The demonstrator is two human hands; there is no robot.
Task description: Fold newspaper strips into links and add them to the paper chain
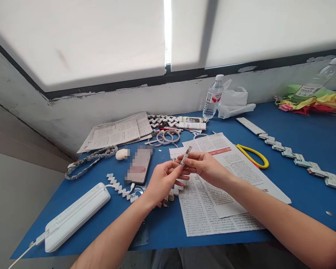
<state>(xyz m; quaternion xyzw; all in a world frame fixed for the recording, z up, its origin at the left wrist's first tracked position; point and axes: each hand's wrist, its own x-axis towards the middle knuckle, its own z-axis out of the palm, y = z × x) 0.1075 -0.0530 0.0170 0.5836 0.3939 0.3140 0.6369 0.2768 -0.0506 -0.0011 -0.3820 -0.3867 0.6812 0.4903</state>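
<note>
A small folded strip of newspaper [186,155] is held between both hands above the blue table [310,138]. My left hand [164,182] pinches its lower end with thumb and fingers. My right hand [205,166] grips it from the right, fingertips meeting the left hand's. Under the hands lie printed newspaper sheets [212,201] and a short woven chain of folded paper links [175,191] just below my left hand.
Yellow-handled scissors [253,156] lie right of the sheets. A long folded-paper chain [299,158] runs along the right. A phone [140,165], white power bank [72,218], water bottle [213,98], tape rolls [166,136], more newspaper [117,132] and coloured paper [319,101] sit around.
</note>
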